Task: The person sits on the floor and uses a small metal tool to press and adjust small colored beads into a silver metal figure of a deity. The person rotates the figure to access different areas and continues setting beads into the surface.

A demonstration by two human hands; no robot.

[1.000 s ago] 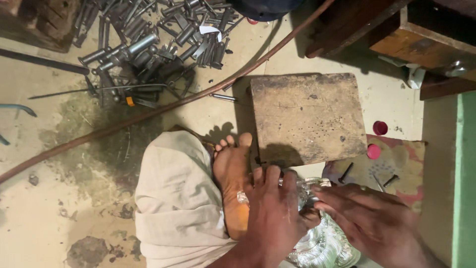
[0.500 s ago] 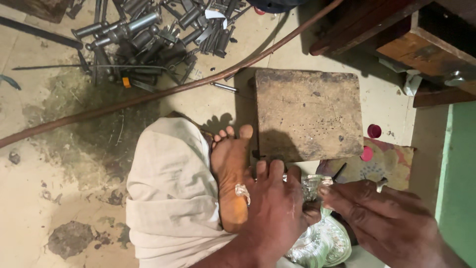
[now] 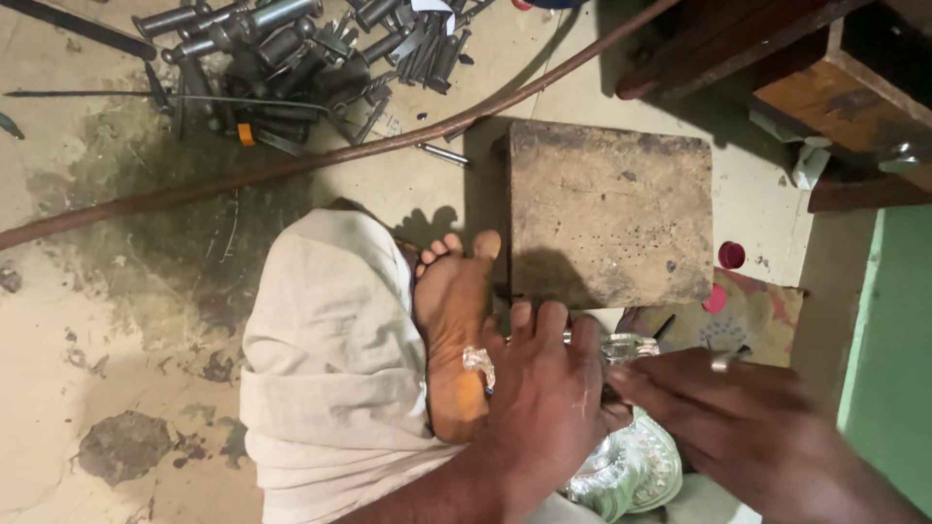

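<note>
My left hand [image 3: 544, 398] lies over a shiny embossed silver piece [image 3: 626, 466], fingers closed over its top edge beside my bare foot [image 3: 451, 320]. My right hand [image 3: 738, 427] comes in from the right and touches the same piece near its upper rim [image 3: 629, 344]; a small metal tool tip [image 3: 726, 361] shows above its knuckles. Most of the silver piece is hidden under both hands. A square wooden block [image 3: 607, 209] stands on the floor just beyond my fingers.
A pile of steel punches and chisels [image 3: 291, 49] lies at the top. A long curved brown rod [image 3: 291, 165] crosses the floor. Wooden furniture [image 3: 825, 68] stands top right, a green wall [image 3: 893, 359] at right. My cloth-covered knee [image 3: 330, 369] fills the lower middle.
The view has drifted so the tool pile sits higher in frame. Both hands have stayed on the silver piece, the right hand shifting slightly left over it.
</note>
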